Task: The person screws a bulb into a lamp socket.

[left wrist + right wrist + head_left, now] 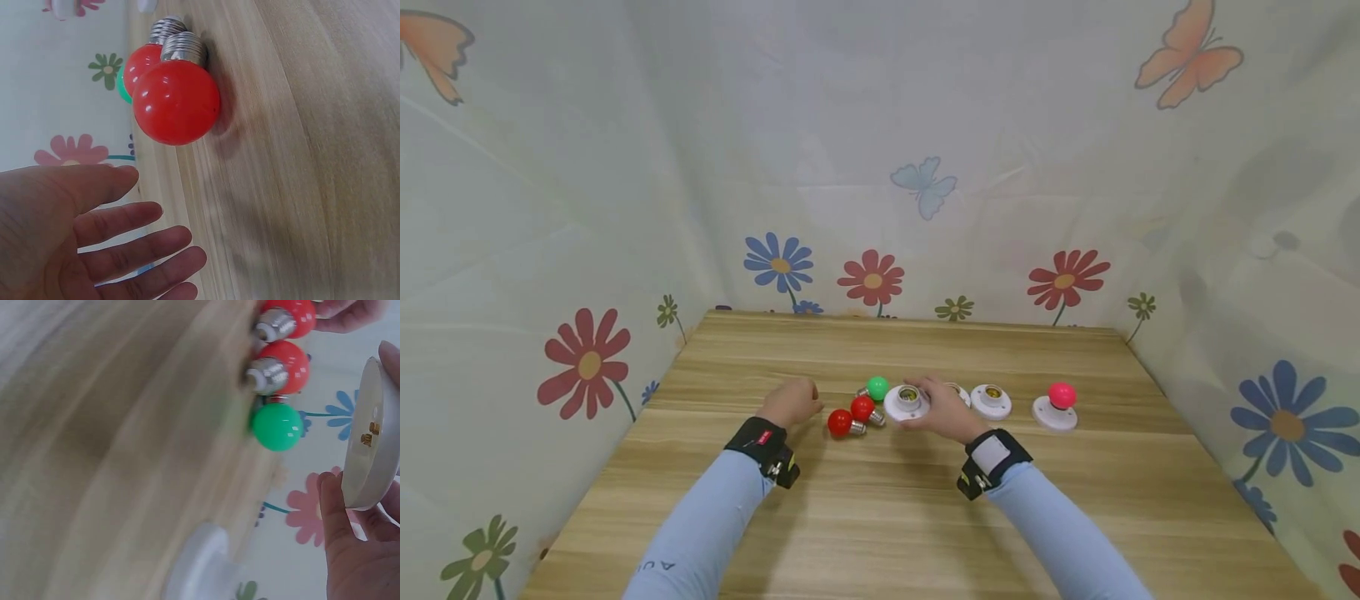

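Note:
My right hand (950, 408) grips a round white lamp holder (892, 407) by its rim. In the right wrist view the holder's (356, 469) hollow underside with brass screws shows, and it is lifted off the table. My left hand (792, 402) holds nothing; its fingers are loosely extended in the left wrist view, beside the nearest red bulb (178, 106) and apart from it. A second red bulb (862, 407) and a green bulb (877, 387) lie on their sides close by, between the hands, with metal screw bases.
Another white lamp holder (961, 395) is partly hidden behind my right hand. To its right stands a lamp holder (991, 408) with an open socket. Farther right, a pinkish-red bulb (1062, 394) sits upright in a holder (1055, 419). Flower-printed fabric (985, 233) surrounds the wooden table (865, 517).

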Tool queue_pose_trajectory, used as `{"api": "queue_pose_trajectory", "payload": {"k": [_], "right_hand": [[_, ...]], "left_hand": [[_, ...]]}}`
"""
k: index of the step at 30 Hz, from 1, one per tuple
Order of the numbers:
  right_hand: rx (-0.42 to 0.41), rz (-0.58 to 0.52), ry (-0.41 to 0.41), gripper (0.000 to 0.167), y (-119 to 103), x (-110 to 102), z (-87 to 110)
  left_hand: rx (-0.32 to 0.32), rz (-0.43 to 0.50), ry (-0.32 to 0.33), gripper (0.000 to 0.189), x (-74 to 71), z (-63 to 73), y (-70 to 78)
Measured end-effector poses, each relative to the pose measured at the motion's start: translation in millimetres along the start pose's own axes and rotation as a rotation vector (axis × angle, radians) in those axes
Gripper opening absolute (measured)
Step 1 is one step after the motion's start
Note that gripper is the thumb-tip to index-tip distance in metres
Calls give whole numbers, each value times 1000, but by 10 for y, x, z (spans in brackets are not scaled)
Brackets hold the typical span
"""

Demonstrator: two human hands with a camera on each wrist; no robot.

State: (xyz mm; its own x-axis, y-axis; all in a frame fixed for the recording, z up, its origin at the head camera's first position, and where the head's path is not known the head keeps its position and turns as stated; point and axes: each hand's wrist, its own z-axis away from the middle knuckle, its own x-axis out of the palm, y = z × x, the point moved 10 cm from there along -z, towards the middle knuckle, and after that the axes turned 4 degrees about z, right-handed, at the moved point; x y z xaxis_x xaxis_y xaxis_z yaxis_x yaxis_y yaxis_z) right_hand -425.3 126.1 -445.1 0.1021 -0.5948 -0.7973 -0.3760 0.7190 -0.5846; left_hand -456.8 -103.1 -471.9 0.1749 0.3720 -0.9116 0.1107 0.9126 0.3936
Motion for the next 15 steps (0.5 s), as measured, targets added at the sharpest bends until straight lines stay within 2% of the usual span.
{"api": "queue_pose_trajectory", "payload": {"k": [6,9,13,15], "right_hand": [[42,-37,-10,78,159,142,-6],[54,-53,-16,80,172,159,-3],[57,-66,-13,79,163,166,-17],[57,-67,-9,77,151,171,-29]], "left_hand": [[30,2,11,26,11,-14,61],[25,10,6,29,-8,14,133],[-24,89,-8,38,-10,39,215],[-21,138,-6,43,26,23,249]]}}
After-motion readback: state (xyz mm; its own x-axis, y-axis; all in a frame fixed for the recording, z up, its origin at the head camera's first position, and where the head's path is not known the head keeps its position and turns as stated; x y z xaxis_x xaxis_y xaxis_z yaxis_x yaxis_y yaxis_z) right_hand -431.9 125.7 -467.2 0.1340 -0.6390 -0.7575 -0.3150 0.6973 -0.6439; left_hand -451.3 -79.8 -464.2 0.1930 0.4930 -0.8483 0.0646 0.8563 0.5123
